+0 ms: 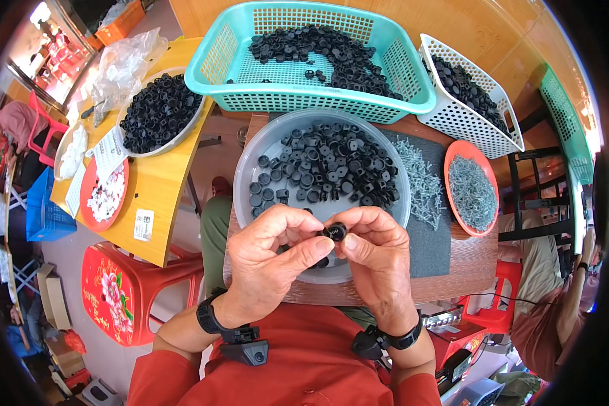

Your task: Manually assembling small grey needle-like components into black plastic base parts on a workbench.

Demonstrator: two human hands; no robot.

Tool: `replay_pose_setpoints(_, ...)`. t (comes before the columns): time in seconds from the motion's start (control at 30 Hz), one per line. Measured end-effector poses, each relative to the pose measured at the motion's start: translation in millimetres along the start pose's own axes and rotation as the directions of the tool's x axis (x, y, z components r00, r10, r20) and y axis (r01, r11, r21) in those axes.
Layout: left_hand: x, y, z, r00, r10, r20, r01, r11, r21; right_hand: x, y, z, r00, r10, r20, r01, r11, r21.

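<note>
Just above the near rim of a round translucent tub (240, 177), a small black plastic part (335, 231) sits between my fingertips. It looks round, with a pale ribbed bit on its face; fingers cover the rest. My left hand (277, 252) is closed, thumb and fingertips pinching its left side. From the other side, my right hand (377, 254) pinches it with thumb and forefinger. Many loose black plastic parts (331, 162) fill much of the tub below. Right of the tub, a heap of silvery screws (418, 177) lies on a dark mat (432, 254).
Behind the tub stand a turquoise basket (304, 100) and a white basket (470, 120), both holding black parts. An orange-red dish (472, 229) of screws is at right. A yellow table (157, 233) at left carries a bowl of black parts (159, 111). A red stool (118, 298) stands below it.
</note>
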State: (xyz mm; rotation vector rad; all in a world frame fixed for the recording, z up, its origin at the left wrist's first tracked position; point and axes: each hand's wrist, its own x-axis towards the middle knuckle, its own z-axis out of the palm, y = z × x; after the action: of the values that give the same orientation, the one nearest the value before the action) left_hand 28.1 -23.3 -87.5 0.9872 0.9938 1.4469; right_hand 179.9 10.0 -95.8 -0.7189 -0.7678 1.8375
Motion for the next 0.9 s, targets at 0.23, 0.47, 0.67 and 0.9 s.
replay_pose_setpoints(0.23,0.2,-2.6,-0.7,0.999,0.025,-0.022,-0.023,0.996,0.085,0.3,1.2,0.8,1.0,-0.01,-0.011,0.01,1.0,-0.023)
replay_pose_setpoints(0.47,1.0,-5.8,-1.7,0.998,0.05,-0.033,-0.046,0.99,0.134,0.9,3.2,0.7,1.0,-0.009,-0.023,0.008,0.999,-0.032)
replay_pose_setpoints(0.67,2.6,-3.5,0.0,0.999,0.051,-0.008,-0.049,0.984,0.169,-0.1,6.4,0.1,0.997,-0.073,-0.025,0.072,0.996,-0.059)
replay_pose_setpoints(0.9,3.4,-2.3,-1.4,0.999,0.036,0.019,-0.04,0.979,0.199,-2.1,4.0,3.4,0.994,-0.088,-0.063,0.081,0.991,-0.105)
